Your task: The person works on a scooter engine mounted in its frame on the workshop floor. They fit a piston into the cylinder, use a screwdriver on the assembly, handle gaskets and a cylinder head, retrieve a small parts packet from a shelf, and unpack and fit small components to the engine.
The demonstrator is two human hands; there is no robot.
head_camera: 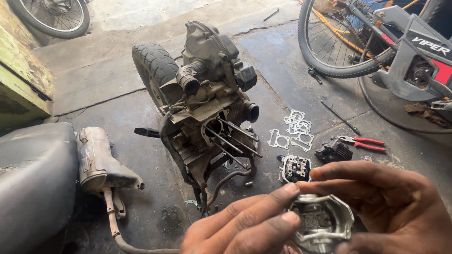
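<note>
Exhaust muffler [96, 160] lies at the floor's left, the stripped scooter engine [207, 103] stands mid-floor with its studs bare. Up close, the left hand [245, 228] pinches the metal piston [320, 223] at its rim, and the right hand [391, 207] cups it from the other side. Red-handled pliers [362, 142] lie beyond.

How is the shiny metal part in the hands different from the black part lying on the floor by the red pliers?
The silver metal part is held up by both hands, left hand and right hand; the black part lies untouched on the floor. The silver one looks light and shiny; the black one looks dark and dull. The silver one fills more of the picture, being closer. Both look like engine pieces.
</note>
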